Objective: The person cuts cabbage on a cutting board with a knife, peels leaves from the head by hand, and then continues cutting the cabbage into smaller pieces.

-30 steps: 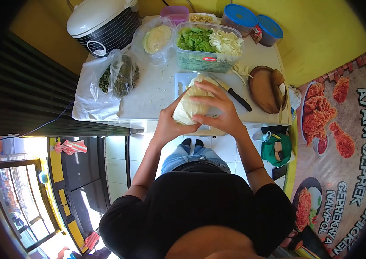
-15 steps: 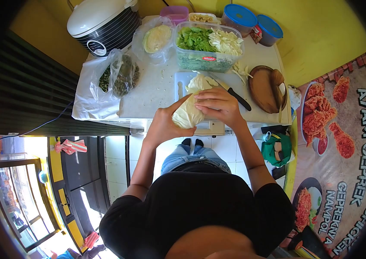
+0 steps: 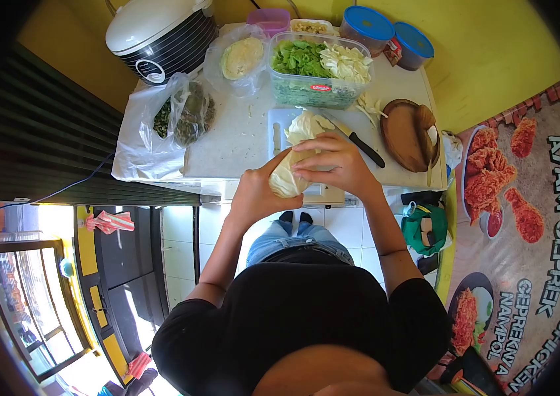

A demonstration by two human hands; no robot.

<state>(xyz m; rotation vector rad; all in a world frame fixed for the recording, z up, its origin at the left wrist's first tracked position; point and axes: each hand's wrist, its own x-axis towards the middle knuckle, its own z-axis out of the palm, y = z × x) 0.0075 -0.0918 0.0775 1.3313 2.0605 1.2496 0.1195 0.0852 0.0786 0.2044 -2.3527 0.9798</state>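
Note:
A pale cabbage is held at the table's front edge. My left hand cups it from the left, thumb toward its upper side. Across its right side lie the fingers of my right hand, curled against the leaves. Just beyond, a cabbage leaf rests on the white cutting board; whether it is still joined to the head is hidden. A knife with a black handle lies to the right of my right hand, its blade on the board.
Behind the board stands a clear tub of lettuce and cut cabbage. Left are a bagged cabbage, a bag of dark greens and a rice cooker. At right lie a wooden mortar and cabbage scraps; blue-lidded containers stand behind.
The cabbage has turned a little in my hands and shifted slightly right. My right fingers have moved up and spread a bit more along it.

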